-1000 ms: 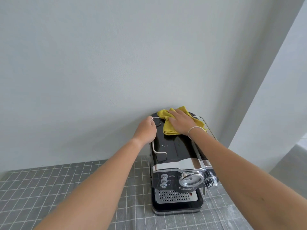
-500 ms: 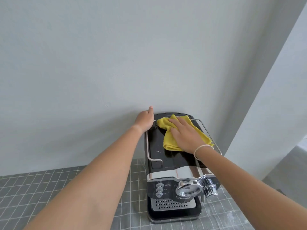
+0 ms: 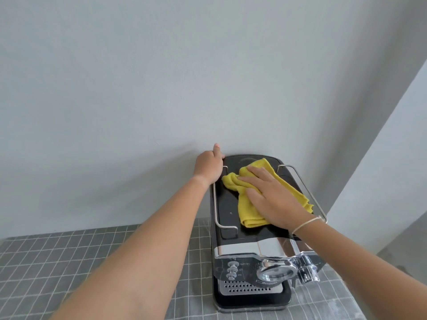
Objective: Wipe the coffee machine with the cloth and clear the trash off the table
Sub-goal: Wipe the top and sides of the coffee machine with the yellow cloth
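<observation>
A black and chrome coffee machine point(image 3: 231, 218) stands on the table against the wall. A yellow cloth point(image 3: 250, 211) lies crumpled on its glossy black top, between the two wire rails. My right hand point(image 3: 272, 199) presses flat on the cloth with fingers spread, a thin band around the wrist. My left hand point(image 3: 209, 166) grips the machine's rear left corner, thumb up against the wall. No trash is in view.
A grey grid-patterned tablecloth point(image 3: 46, 269) covers the table. A plain pale wall point(image 3: 161, 77) rises directly behind the machine, and a white wall corner point(image 3: 392, 158) juts out at right. Chrome dial and steam knob point(image 3: 307, 271) project from the machine's front.
My right hand has drawn the cloth from the back of the machine's top toward the front. My left hand shifted from the rail to the rear left corner.
</observation>
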Demonstrator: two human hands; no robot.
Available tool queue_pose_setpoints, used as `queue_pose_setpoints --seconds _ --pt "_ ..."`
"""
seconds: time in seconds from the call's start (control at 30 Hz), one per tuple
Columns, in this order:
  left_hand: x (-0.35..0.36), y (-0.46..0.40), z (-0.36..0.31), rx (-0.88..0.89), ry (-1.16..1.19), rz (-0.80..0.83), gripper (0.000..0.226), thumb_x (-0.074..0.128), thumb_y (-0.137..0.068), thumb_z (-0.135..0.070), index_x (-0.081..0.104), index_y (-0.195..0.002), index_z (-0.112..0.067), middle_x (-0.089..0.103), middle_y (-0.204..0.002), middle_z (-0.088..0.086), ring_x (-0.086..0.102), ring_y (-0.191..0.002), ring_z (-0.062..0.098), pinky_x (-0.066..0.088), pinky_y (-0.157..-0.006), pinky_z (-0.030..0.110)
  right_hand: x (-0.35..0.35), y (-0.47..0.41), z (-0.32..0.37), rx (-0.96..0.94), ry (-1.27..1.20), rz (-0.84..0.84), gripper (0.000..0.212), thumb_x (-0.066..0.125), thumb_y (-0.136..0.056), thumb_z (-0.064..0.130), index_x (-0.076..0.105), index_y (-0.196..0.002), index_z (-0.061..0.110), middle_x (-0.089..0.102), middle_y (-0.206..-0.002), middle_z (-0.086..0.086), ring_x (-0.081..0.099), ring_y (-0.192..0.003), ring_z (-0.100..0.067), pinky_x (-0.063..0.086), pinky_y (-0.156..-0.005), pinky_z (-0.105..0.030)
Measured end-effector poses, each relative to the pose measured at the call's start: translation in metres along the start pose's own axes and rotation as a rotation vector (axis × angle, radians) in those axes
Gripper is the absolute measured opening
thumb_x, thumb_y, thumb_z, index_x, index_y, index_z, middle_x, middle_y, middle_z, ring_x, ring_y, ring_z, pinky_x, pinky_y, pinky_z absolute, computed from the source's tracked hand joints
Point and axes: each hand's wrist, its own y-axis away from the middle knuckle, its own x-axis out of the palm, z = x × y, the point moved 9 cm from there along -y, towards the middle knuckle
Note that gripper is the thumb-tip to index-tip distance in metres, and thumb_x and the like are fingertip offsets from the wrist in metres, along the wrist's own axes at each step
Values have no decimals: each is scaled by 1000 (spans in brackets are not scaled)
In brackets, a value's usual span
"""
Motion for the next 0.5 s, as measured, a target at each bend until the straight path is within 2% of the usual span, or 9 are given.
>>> queue_pose_setpoints --seconds 0.13,0.23,0.37,0.5 --pt "-2 -1 -2 31 -24 -23 59 16 -100 -31 66 -112 -3 63 -126 12 52 -121 25 32 -100 22 -6 -17 -12 102 -33 -41 36 33 -97 34 50 -129 34 24 -154 4 20 -141 -16 14 -118 -34" --pt "-4 0 -3 42 -27 -31 58 17 -100 -32 67 -110 -4 64 -124 12 53 -120 25 32 -101 23 -6 -41 -16 153 -2 -51 38 31 -98 32 48 -131 30 24 -154 -3 18 -142 -17 10 -117 -32" --pt "-4 2 -3 54 -42 -24 58 17 -100 -33 68 -109 -4 65 -124 10 55 -117 23 32 -96 20 2 -36 1 59 69 8 39 30 -99 23 46 -135 22 22 -155 0 9 -145 -22 5 -116 -31" --pt "-3 2 -5 73 -51 -24 59 18 -100 -33 68 -108 -4 65 -124 10 54 -118 22 31 -94 18 4 4 11 -74 38 7 37 36 -98 21 51 -131 22 35 -149 10 12 -144 -13 6 -114 -22"
